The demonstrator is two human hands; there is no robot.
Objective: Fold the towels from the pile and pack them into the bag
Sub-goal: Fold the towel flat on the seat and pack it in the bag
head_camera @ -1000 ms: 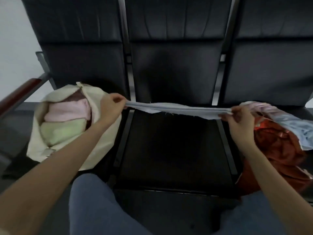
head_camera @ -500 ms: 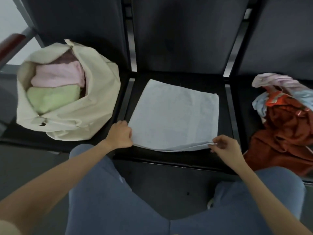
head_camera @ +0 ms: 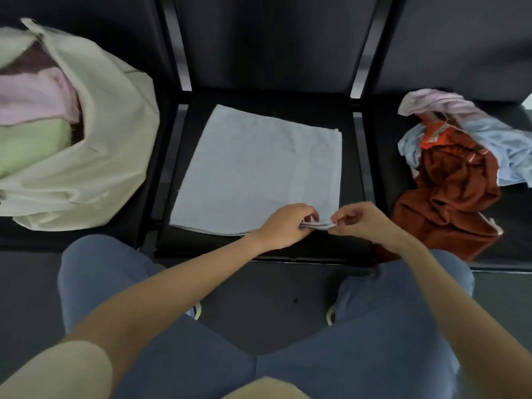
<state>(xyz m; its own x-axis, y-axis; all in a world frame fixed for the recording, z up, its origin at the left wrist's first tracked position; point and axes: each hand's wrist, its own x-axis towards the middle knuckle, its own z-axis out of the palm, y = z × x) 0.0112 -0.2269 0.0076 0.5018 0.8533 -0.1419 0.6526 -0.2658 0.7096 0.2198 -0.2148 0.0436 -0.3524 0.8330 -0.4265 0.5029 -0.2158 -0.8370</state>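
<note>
Since half a second ago, left hand (head_camera: 283, 226) has slid to the pale blue towel's (head_camera: 259, 171) 5 o'clock corner, joining right hand (head_camera: 361, 223). Both pinch it there; it looks soft, light, limp, best held by corners.

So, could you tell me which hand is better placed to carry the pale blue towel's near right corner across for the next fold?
Probably the left hand. Both hands pinch that corner of the towel, but the fold likely runs toward the bag side, the left's own side; the right hand would reach across.
</note>
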